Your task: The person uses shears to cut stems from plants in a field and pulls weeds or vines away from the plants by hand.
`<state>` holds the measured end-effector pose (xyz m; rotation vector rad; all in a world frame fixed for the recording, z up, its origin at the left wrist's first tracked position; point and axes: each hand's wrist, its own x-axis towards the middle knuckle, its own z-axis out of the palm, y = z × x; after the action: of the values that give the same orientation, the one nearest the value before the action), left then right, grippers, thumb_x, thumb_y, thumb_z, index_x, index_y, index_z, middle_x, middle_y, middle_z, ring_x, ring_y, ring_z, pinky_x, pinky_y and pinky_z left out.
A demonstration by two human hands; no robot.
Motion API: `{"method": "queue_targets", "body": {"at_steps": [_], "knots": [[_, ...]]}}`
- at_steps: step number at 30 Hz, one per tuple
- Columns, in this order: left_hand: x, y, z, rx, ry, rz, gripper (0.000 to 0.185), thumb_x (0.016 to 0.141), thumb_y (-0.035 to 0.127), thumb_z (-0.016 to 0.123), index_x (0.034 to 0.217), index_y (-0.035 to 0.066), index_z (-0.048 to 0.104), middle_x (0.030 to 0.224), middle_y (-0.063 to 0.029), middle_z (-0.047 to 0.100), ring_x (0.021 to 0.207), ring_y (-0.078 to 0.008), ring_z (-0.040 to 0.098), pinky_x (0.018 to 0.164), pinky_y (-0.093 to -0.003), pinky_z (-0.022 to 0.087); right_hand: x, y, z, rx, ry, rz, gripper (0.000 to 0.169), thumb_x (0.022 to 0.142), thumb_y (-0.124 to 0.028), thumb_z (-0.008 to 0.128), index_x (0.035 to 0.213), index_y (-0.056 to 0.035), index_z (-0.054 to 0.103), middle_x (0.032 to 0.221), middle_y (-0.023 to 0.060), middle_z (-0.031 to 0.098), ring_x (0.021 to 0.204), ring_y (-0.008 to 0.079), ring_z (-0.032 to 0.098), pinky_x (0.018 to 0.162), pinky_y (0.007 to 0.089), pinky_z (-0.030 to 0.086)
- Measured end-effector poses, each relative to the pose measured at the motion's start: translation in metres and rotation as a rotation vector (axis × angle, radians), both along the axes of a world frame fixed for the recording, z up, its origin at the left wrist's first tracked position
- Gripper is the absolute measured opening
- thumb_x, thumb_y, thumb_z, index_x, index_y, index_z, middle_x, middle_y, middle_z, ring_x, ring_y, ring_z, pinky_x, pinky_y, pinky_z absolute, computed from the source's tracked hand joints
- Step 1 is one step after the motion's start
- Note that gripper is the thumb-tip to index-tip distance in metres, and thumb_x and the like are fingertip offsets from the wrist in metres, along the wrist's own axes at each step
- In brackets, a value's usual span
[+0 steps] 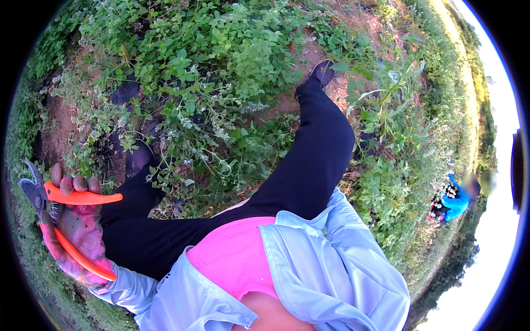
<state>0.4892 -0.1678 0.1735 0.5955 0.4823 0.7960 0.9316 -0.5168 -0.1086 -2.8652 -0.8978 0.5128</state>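
Note:
At the left of the head view, my left hand (80,236) holds pruning shears (85,198) with orange handles. It wears a dirty pinkish glove, palm towards me, with the fingers over one handle and the thumb by the other. The handles are spread, a coil spring shows between them, and the dark metal blades point up and left. My right hand is out of view; its light blue sleeve (352,219) runs down beside my thigh. Leafy green plants (198,111), some with small pale flower spikes, grow between and beyond my legs.
My dark-trousered right leg (314,136) reaches forward, bent, with its shoe (324,73) on reddish soil. The left shoe (140,158) is partly behind stems. Dark ground sheeting (126,91) shows among the plants. Further off at right, a person in blue (453,205) is among the greenery.

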Motion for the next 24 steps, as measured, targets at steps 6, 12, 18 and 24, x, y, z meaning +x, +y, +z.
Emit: {"method": "queue_targets", "body": {"at_steps": [6,12,18,24], "knots": [[0.031,0.0,-0.007,-0.012,0.029,-0.077,0.078,0.077,0.026,0.056,0.133,-0.007,0.012,0.114,-0.0171,0.044,0.11,-0.0298,0.039,0.104,-0.0452,0.021,-0.019,0.03,0.026,0.267,0.1,-0.136,0.035,0.088,-0.032,0.042,0.107,-0.0043,0.051,0.085,0.018,0.06,0.072,0.0262,0.058,0.063,0.0347,0.045],[0.028,-0.003,-0.005,0.002,0.1,-0.031,0.078,0.076,0.027,0.056,0.132,-0.007,0.014,0.112,-0.0169,0.044,0.107,-0.0295,0.04,0.103,-0.0462,0.023,-0.055,-0.039,-0.057,-0.123,0.284,-0.261,0.033,0.088,-0.032,0.042,0.104,-0.0045,0.051,0.083,0.0167,0.06,0.069,0.0247,0.058,0.061,0.0338,0.046],[0.039,-0.006,-0.008,0.008,0.138,-0.034,0.078,0.075,0.028,0.056,0.132,-0.008,0.015,0.111,-0.0167,0.044,0.104,-0.0292,0.041,0.101,-0.0473,0.025,-0.072,-0.085,-0.081,-0.372,0.373,-0.339,0.032,0.088,-0.033,0.041,0.101,-0.0047,0.052,0.081,0.0153,0.06,0.067,0.0233,0.058,0.059,0.033,0.046],[0.048,-0.013,-0.007,-0.013,0.155,0.001,0.077,0.076,0.029,0.055,0.131,-0.008,0.017,0.11,-0.0165,0.043,0.103,-0.0298,0.041,0.1,-0.0482,0.027,-0.072,-0.108,-0.078,-0.511,0.422,-0.295,0.032,0.088,-0.033,0.041,0.098,-0.005,0.053,0.078,0.014,0.06,0.064,0.0218,0.058,0.057,0.0322,0.046]]}}
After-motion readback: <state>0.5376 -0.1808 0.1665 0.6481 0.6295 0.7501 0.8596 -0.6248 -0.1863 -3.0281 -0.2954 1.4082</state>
